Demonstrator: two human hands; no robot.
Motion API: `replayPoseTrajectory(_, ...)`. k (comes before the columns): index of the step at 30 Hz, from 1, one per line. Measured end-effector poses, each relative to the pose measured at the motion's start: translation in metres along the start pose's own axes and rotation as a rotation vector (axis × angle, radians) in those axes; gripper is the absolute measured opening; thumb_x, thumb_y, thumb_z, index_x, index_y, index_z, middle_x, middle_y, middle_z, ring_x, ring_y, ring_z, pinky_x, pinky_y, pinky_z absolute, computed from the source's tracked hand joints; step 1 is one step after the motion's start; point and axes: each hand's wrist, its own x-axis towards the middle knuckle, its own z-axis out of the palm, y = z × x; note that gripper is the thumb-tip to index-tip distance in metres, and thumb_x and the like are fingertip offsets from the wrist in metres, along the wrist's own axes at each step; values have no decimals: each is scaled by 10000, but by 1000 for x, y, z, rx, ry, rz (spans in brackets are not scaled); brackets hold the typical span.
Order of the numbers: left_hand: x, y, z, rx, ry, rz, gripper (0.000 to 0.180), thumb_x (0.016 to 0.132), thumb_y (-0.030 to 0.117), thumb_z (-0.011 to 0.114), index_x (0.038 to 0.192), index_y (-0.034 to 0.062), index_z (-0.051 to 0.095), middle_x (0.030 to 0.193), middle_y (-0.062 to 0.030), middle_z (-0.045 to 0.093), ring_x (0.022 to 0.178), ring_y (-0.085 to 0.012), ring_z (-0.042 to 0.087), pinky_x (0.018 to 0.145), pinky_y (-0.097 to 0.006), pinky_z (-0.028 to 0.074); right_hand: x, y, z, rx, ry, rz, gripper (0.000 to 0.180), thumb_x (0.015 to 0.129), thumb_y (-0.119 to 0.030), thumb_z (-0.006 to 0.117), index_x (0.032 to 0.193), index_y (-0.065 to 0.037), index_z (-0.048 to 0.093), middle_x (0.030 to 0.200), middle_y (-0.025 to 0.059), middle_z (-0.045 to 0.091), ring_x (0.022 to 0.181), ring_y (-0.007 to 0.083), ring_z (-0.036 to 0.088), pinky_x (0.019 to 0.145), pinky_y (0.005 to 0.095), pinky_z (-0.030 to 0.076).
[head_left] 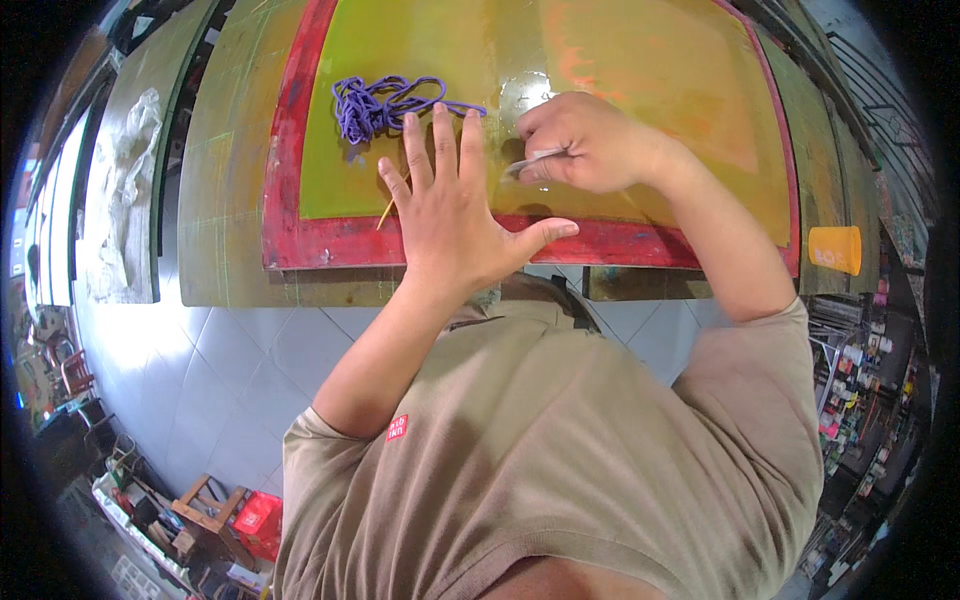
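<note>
Here the left hand (450,215) lies spread, palm down and fingers fanned, on the yellow-green mesh of a red-framed printing screen (300,150) that rests on the desk (225,200); the right hand (585,145) is curled into a loose fist just beside it, pinching a small pale blade-like scraper (530,160) whose tip meets the mesh near a wet, shiny patch (520,95); what the tool is made of I cannot tell. A tangle of purple cord (385,105) lies on the mesh just beyond the left fingertips, apart from them; a thin yellowish stick (385,212) pokes out beside the left hand's little finger. The mesh looks taut but thin, so it would likely give under pressure and tear at a sharp edge; the frame seems the stiff part and the safer place to grip. The scraper appears light and slim, best held near its tip for control. An orange cup (835,250) sits at the desk's right edge.
</note>
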Motion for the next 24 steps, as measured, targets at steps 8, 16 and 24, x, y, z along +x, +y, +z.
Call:
replayPoseTrajectory(8, 1, 6, 2, 115, -76, -78, 1263, 551, 772, 689, 1480, 56, 220, 1509, -195, 264, 1419, -396, 171, 1089, -625, 191, 9, -11, -16, -124, -138, -157, 255, 815, -238, 634, 677, -23, 636, 746, 147, 593, 769, 379, 577, 671, 479, 436)
replayPoseTrajectory(16, 3, 7, 1, 117, -61, -81, 1252, 545, 756, 703, 1475, 57, 239, 1503, -189, 275, 1410, -390, 193, 1098, -610, 194, 14, -10, -21, -168, -143, -243, 274, 797, -246, 640, 670, -3, 640, 754, 176, 617, 766, 402, 581, 685, 492, 449)
replayPoseTrajectory(24, 3, 7, 2, 127, -61, -96, 1241, 539, 744, 712, 1468, 57, 259, 1501, -182, 278, 1412, -386, 191, 1109, -594, 194, 17, -10, -23, -214, -165, -246, 294, 802, -258, 643, 643, -11, 629, 720, 179, 609, 740, 400, 579, 664, 497, 439)
